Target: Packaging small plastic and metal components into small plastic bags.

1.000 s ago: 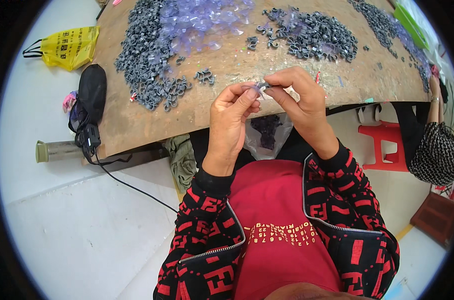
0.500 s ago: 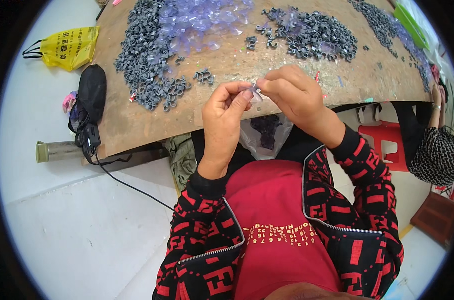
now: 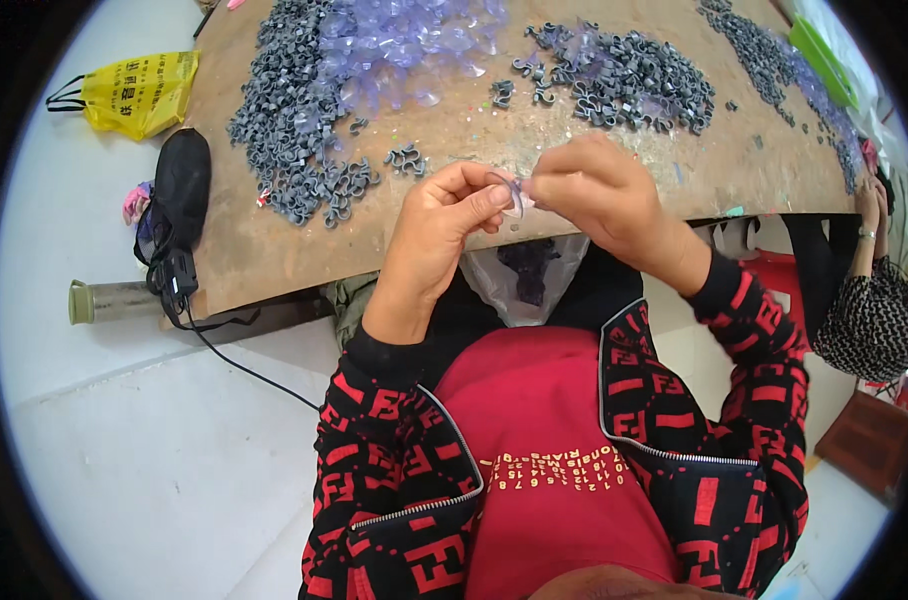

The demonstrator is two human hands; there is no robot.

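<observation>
Upper centre of the frame: a translucent violet piece point(image 3: 518, 197) over the table point(image 3: 274, 252). The left hand point(image 3: 426, 228) pinches it; the right hand point(image 3: 614, 198) meets it with bunched, blurred fingers, grip uncertain. The step appears to be two-handed working; the next move calls for a steady left pinch.

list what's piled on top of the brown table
Grey clips and translucent purple pieces lie heaped on the table. Lower layers and the wood beneath are covered, so can't be seen.
</observation>
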